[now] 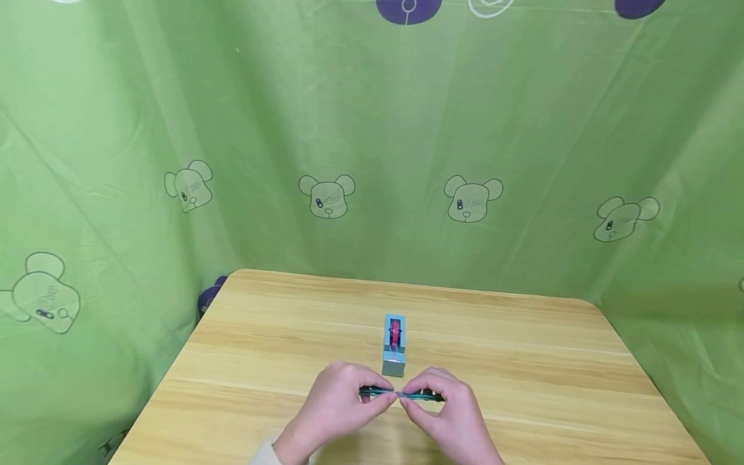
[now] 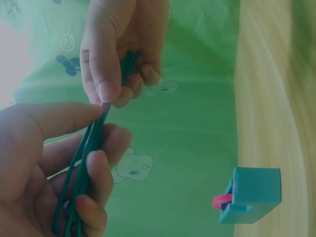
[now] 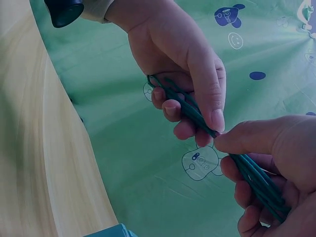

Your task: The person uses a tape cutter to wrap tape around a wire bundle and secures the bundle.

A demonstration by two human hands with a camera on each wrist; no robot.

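A bundle of green wire is held between two hands above a wooden tabletop (image 1: 523,361).

A green printed cloth (image 1: 372,129) is hung behind the tabletop, on which a blue tape dispenser (image 1: 394,345) with a pink roll is set just beyond the hands. The left hand (image 1: 337,403) and right hand (image 1: 447,413) are brought together, thumb tips nearly touching, fingers curled round the thin green wire bundle (image 1: 401,394). The strands are probably best kept parallel and gripped close to the middle, so none slip loose.
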